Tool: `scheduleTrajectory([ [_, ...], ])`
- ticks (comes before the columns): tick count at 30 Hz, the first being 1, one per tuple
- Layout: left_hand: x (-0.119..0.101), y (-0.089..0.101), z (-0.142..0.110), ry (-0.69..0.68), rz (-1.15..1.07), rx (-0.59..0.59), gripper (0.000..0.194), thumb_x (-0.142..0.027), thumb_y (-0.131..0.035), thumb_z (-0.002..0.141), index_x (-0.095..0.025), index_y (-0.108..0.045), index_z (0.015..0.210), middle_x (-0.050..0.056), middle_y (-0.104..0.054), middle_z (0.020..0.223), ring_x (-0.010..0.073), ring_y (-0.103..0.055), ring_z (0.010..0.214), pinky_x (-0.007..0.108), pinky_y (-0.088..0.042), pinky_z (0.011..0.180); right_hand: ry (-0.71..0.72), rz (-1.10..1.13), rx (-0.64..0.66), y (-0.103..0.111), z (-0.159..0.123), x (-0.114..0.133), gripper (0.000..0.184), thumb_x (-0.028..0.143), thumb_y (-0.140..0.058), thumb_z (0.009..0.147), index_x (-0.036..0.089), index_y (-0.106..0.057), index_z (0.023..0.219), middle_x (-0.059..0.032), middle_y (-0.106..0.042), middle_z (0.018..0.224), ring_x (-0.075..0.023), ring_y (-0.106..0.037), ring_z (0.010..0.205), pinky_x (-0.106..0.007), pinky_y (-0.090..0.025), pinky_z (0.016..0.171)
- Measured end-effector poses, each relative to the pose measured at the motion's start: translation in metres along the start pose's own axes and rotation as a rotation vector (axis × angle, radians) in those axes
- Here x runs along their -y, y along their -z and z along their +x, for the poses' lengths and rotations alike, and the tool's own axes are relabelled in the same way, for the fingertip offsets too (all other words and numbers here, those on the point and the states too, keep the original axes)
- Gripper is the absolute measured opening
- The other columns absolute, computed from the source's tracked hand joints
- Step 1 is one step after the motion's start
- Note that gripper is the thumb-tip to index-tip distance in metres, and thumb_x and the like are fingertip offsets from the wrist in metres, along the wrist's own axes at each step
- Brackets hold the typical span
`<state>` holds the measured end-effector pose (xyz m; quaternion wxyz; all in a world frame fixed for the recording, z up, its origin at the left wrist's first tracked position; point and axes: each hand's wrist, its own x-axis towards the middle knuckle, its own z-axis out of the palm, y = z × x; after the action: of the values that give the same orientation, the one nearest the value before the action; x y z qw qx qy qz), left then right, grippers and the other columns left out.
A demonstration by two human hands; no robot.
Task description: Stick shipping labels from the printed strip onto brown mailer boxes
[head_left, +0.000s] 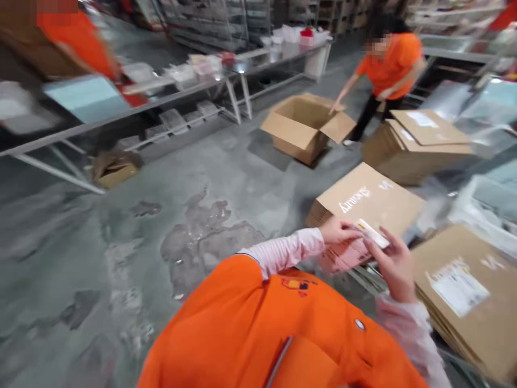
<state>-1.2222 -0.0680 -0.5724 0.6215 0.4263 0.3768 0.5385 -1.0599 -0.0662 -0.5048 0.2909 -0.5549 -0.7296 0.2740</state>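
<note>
Both hands pinch a small pink packet (347,253) near the right: left hand (337,230) at its far edge, right hand (393,264) at its near end. It looks light and thin, best held by its edges, above a printed carton (363,202).
</note>
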Motion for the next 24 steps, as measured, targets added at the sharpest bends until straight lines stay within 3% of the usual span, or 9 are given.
scheduleTrajectory([
  [3, 0.003, -0.004, -0.003, 0.013, 0.003, 0.006, 0.033, -0.04, -0.078, 0.064, -0.009, -0.07, 0.073, 0.001, -0.063, 0.067, 0.0114, -0.053, 0.064, 0.022, -0.041, 0.062, 0.062, 0.023, 0.043, 0.006, 0.01, 0.001, 0.037, 0.049, -0.068, 0.072, 0.016, -0.074, 0.089, -0.0111, -0.075, 0.091, -0.0249, -0.071, 0.083, -0.039, -0.057, 0.081],
  [9, 0.02, -0.015, 0.005, -0.027, 0.029, -0.324, 0.048, -0.052, -0.075, 0.064, -0.014, -0.05, 0.051, -0.005, -0.045, 0.049, 0.0064, -0.038, 0.05, 0.02, -0.029, 0.049, -0.001, -0.081, 0.049, -0.001, 0.028, -0.005, 0.022, 0.036, -0.067, 0.077, 0.017, -0.076, 0.083, -0.0062, -0.074, 0.078, -0.0213, -0.069, 0.074, -0.033, -0.053, 0.072],
  [12, 0.026, -0.013, 0.01, 0.068, -0.039, -0.33, 0.042, -0.05, -0.08, 0.06, -0.013, -0.06, 0.062, -0.003, -0.054, 0.054, 0.0072, -0.044, 0.05, 0.02, -0.034, 0.049, 0.045, -0.127, 0.014, -0.008, 0.056, -0.009, 0.018, 0.032, -0.066, 0.078, 0.017, -0.075, 0.08, -0.006, -0.073, 0.082, -0.0198, -0.067, 0.077, -0.032, -0.052, 0.075],
  [16, 0.04, -0.001, 0.012, 0.217, -0.237, -0.255, 0.049, -0.04, -0.087, 0.053, -0.011, -0.071, 0.088, 0.006, -0.071, 0.077, 0.0157, -0.063, 0.066, 0.026, -0.05, 0.064, 0.103, -0.31, -0.132, -0.016, 0.128, -0.023, 0.017, 0.03, -0.067, 0.079, 0.015, -0.075, 0.083, -0.011, -0.064, 0.115, -0.021, -0.06, 0.105, -0.034, -0.045, 0.097],
  [18, 0.052, 0.005, 0.006, 0.274, -0.254, -0.307, 0.049, -0.038, -0.088, 0.052, -0.009, -0.072, 0.086, 0.01, -0.073, 0.083, 0.0197, -0.067, 0.075, 0.029, -0.053, 0.071, 0.067, -0.445, -0.12, -0.019, 0.164, -0.033, 0.026, 0.032, -0.067, 0.08, 0.016, -0.074, 0.099, -0.0121, -0.055, 0.131, -0.0231, -0.054, 0.119, -0.037, -0.039, 0.106],
  [20, 0.065, 0.011, -0.006, 0.334, -0.23, -0.374, 0.045, -0.038, -0.087, 0.053, -0.008, -0.072, 0.082, 0.012, -0.073, 0.083, 0.0213, -0.068, 0.078, 0.03, -0.054, 0.073, 0.012, -0.566, -0.061, -0.022, 0.19, -0.042, 0.053, 0.038, -0.068, 0.079, 0.016, -0.061, 0.127, -0.0144, -0.043, 0.144, -0.0281, -0.045, 0.13, -0.044, -0.036, 0.109],
  [22, 0.071, 0.017, -0.022, 0.363, -0.212, -0.405, 0.042, -0.039, -0.085, 0.056, -0.008, -0.073, 0.08, 0.012, -0.073, 0.083, 0.021, -0.068, 0.079, 0.028, -0.053, 0.072, 0.008, -0.685, 0.025, -0.026, 0.201, -0.047, 0.078, 0.046, -0.065, 0.081, 0.014, -0.038, 0.147, -0.0186, -0.029, 0.154, -0.0345, -0.031, 0.14, -0.055, -0.028, 0.111],
  [24, 0.064, 0.023, -0.036, 0.344, -0.197, -0.403, 0.039, -0.041, -0.082, 0.058, -0.009, -0.073, 0.078, 0.01, -0.073, 0.078, 0.0197, -0.067, 0.074, 0.026, -0.052, 0.066, 0.089, -0.79, 0.163, -0.033, 0.196, -0.049, 0.079, 0.05, -0.054, 0.087, 0.011, -0.028, 0.151, -0.02, -0.019, 0.158, -0.0371, -0.017, 0.146, -0.064, -0.014, 0.113],
])
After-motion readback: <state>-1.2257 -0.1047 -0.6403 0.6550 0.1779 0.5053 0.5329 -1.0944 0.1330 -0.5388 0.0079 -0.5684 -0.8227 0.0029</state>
